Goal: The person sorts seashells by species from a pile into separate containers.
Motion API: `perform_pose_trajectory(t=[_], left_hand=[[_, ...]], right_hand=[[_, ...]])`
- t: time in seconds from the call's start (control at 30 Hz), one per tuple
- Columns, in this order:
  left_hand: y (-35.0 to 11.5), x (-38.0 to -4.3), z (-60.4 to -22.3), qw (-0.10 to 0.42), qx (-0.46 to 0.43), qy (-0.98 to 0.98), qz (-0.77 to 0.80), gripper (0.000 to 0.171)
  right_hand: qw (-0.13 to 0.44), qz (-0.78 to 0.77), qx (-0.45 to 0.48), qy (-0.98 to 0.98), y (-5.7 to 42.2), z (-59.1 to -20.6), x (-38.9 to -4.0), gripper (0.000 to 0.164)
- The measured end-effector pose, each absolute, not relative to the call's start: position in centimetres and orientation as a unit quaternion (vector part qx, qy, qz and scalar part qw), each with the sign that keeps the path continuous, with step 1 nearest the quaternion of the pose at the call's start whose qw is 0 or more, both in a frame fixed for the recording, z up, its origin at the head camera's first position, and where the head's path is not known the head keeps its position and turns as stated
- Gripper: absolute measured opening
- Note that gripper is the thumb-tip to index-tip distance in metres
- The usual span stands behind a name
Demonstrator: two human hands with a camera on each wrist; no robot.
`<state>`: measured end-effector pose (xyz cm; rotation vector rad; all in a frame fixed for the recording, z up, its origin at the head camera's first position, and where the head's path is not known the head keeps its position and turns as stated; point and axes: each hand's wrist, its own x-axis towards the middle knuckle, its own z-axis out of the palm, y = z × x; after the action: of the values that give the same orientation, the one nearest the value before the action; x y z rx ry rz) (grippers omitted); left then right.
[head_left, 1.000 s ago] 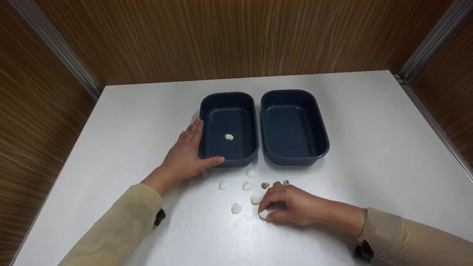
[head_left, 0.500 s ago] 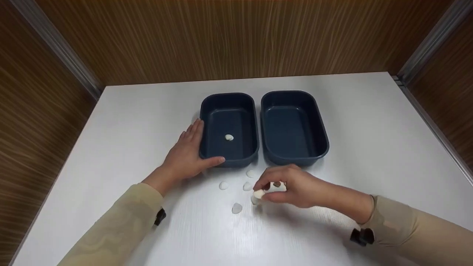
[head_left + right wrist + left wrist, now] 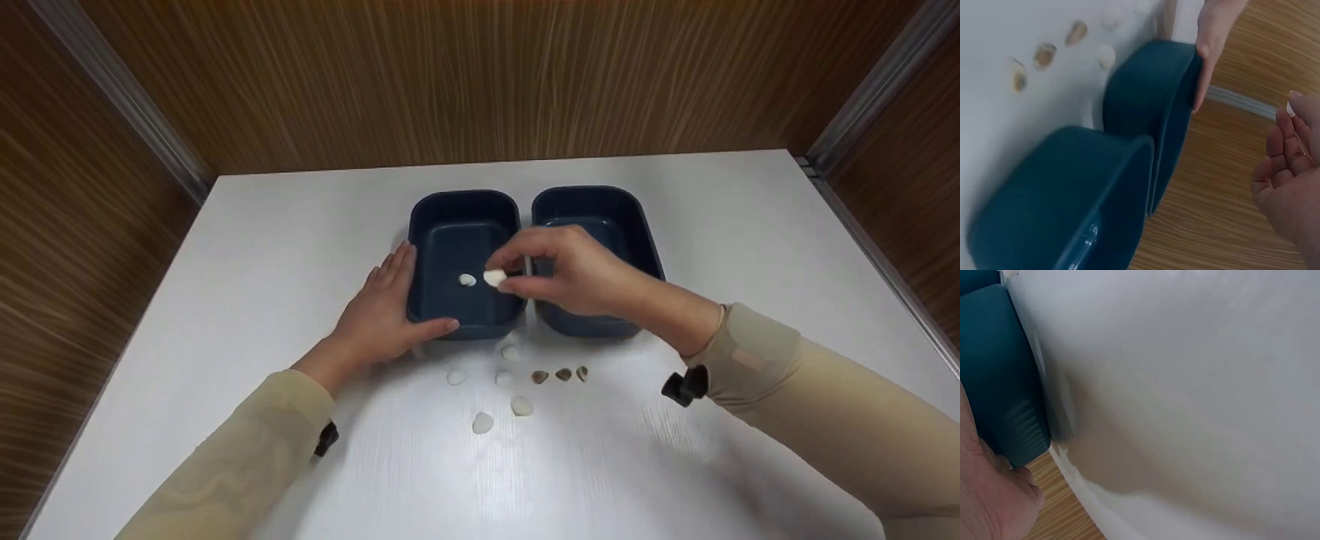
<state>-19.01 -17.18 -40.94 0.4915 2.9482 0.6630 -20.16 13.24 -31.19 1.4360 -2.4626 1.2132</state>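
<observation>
Two dark blue boxes, the left box (image 3: 487, 331) and the right box (image 3: 592, 324), stand side by side on the white table (image 3: 300, 225) in the head view, a thin gap between them. The left hand (image 3: 379, 311) lies against the left box, fingers fairly straight along its outer side and thumb across the near rim; it grips nothing small, and the placing looks meant to steady the box. The right hand (image 3: 577, 274) pinches the held shell (image 3: 494, 278), a pale piece, between thumb and fingertips, over the right part of the left box; a narrow pinch seems to suit so small and thin a thing, leaving most of it uncovered. Another pale piece, the boxed shell (image 3: 467, 280), lies on that box's floor. Nearer the person, five white shells (image 3: 482, 423) are loosely scattered, while three brown shells (image 3: 563, 373) form a short row to their right, which probably keeps the kinds easy to tell apart. The left wrist view shows the left hand low at the edge, touching a box wall; how firmly it presses cannot be told. In the right wrist view only a white sliver of the held shell shows at the thumb tip, and the brown shells are blurred.
</observation>
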Motion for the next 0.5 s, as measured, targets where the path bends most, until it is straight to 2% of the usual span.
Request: perform_pose_trajectory(t=[0.2,0.5], left_hand=[[-17.2,-19.2,-41.0,0.041,0.158,0.964,0.211,0.132],[-17.3,-19.2,-41.2,0.044,0.16,0.964,0.207,0.132]], right_hand=[[0.027,0.396,0.427,-0.812,11.8,-30.9,-23.4,0.024],[0.003,0.401,0.369,-0.839,10.2,-33.1,-26.7,0.026]])
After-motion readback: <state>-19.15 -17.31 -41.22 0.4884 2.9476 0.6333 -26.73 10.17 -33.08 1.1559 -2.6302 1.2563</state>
